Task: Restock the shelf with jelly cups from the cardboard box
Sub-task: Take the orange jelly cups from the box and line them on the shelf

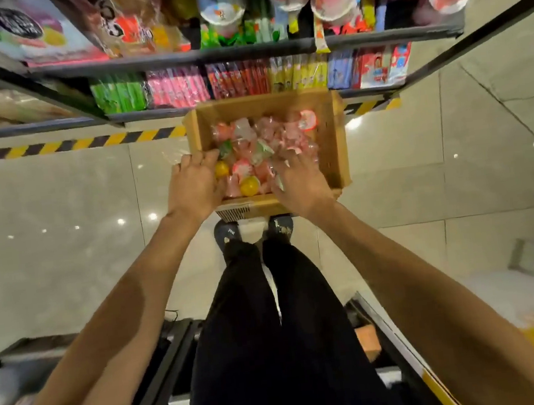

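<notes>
Left hand [195, 182] curled, grip unclear, right hand [299, 178] spread on jelly cups [252, 144], lettering unreadable

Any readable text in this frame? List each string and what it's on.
None legible.
Dark oval label on the white package: blurred.
Orange snack bag: large characters, blurred.
Sachet rows: print too small.
Jelly cup lid in the cardboard box: blurred.
Shoes: marks too small.
</notes>
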